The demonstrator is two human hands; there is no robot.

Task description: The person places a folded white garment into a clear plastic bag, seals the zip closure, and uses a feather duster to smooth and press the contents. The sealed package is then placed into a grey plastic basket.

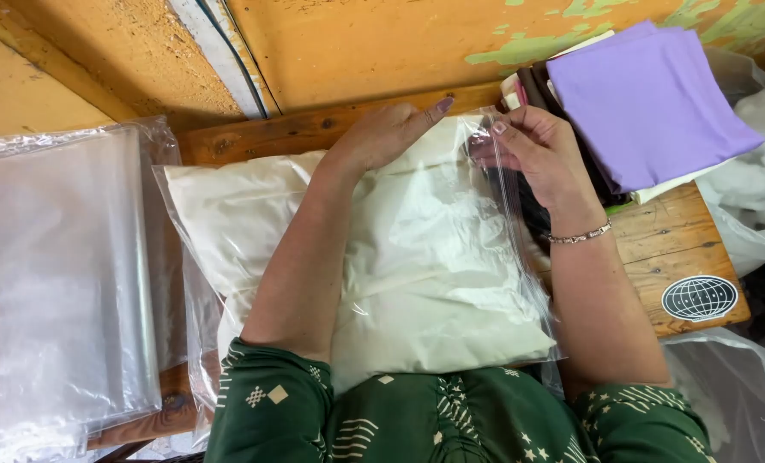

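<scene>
We look down on a cream folded cloth that lies flat inside a clear plastic bag on a wooden table, right in front of the person. The bag's far end reaches toward the orange wall, and that is where both hands are at work.

The left hand lies flat on top of the bag near its far edge — fingers stretched out and spread loosely, palm pressing down, gripping nothing. Its forearm runs back across the middle of the cloth toward a green patterned sleeve.

The right hand is at the bag's far right corner, its fingers curled with thumb and fingertips drawn together on the thin plastic edge — a pinch on the bag's open end, as far as we can tell. A thin bracelet sits on that wrist. So the cloth lies mostly nearer to the person than both hands, under the left palm and to the left of the right pinch.

Just behind the right hand we see a stack of folded cloths, with a purple cloth on top and dark and pale ones below it. To the left of the bagged cloth lies a pile of empty clear bags, touching or just overlapping its edge. More crumpled plastic shows at the right, and a round black-and-white sticker is on the table's near right corner.
</scene>
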